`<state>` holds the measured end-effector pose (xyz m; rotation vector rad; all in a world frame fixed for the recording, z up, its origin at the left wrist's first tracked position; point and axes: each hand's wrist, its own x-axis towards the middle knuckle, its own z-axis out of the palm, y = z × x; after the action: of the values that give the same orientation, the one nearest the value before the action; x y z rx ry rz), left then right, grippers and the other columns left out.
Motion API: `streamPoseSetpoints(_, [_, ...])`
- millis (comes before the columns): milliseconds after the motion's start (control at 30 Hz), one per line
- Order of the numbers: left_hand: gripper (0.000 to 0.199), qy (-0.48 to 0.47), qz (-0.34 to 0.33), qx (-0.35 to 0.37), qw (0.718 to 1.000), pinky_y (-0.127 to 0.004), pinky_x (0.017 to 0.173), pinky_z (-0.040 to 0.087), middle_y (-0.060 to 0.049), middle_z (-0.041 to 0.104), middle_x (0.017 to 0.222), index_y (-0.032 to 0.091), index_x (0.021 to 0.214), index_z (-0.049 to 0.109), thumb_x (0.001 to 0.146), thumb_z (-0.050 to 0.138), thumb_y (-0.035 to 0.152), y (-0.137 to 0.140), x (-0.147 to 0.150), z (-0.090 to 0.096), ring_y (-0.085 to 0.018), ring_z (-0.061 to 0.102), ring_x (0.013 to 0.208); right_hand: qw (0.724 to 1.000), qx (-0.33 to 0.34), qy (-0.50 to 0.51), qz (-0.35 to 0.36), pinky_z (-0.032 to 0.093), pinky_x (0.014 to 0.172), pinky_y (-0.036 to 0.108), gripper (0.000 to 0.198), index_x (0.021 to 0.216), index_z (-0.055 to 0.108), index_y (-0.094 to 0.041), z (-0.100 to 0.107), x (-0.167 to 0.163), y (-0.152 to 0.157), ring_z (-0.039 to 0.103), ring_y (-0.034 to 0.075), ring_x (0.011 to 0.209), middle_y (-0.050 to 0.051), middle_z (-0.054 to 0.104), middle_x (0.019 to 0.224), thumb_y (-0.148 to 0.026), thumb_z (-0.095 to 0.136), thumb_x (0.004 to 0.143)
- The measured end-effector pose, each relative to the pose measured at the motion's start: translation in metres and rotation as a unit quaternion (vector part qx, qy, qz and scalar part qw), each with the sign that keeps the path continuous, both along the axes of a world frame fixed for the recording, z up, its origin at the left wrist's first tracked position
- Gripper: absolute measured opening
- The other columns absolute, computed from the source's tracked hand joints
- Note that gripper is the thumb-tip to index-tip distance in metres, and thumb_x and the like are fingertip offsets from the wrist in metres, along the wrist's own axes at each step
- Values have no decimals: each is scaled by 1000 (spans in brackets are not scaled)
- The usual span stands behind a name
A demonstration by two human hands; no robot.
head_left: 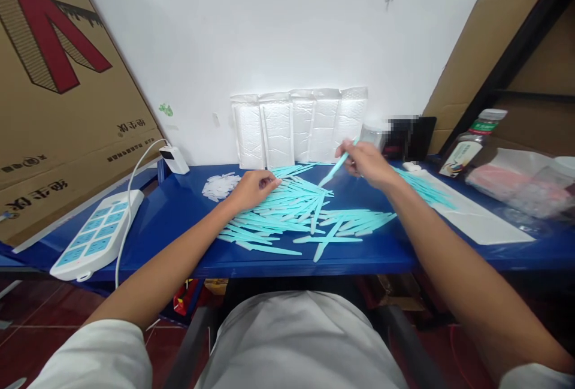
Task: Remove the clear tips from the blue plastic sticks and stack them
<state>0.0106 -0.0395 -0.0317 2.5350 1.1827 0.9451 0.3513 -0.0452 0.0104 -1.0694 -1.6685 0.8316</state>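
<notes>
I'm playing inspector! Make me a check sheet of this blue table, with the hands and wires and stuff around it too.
Surface: blue table, mostly covered in the middle.
Job's things: turquoise sticks in an overlapping pile; small white pieces heaped to its left.
Clutter: labelled bottle and white sheet on the right; power strip on the left.
Hands: right hand holds one turquoise stick; left hand is at the pile, its grip unclear.
Cables: white cable crosses the power strip.
Surroundings: white wall behind; printed cardboard on the left.
</notes>
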Motion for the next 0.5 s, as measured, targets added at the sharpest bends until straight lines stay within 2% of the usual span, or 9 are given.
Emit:
streamPoseSetpoints(100, [47,-18,-57,-42,997,-30,72,48,-6,77,92,18,97,76,105,52,57,-15,15,3,-19,66,80,995,-23,11,93,35,41,23,61,90,72,-18,-5,-22,-8,55,12,52,3,66,68,-79,73,83])
streamPoseSetpoints(233, [45,-33,-90,-79,992,-28,67,46,-3,73,83,18,95,74,105,52,56,-25,23,5,-17,63,73,987,-25,-18,159,44,45,25,59,99,79,-18,-8,-33,-14,65,15,62,10,79,88,-75,75,84])
streamPoseSetpoints(333, [47,-48,-94,-93,990,-27,63,44,-1,65,70,17,85,70,107,50,54,-26,24,7,-15,58,64,985,-27,-51,160,47,48,27,57,99,81,-19,-6,-31,-16,67,16,64,11,82,98,-73,77,83])
streamPoseSetpoints(500, [50,-47,-79,-64,994,-26,61,42,-1,61,62,17,82,71,107,47,53,-23,27,12,-14,55,58,987,-9,-115,115,48,51,28,58,94,81,-19,1,-28,-15,71,20,68,11,83,99,-75,75,82])
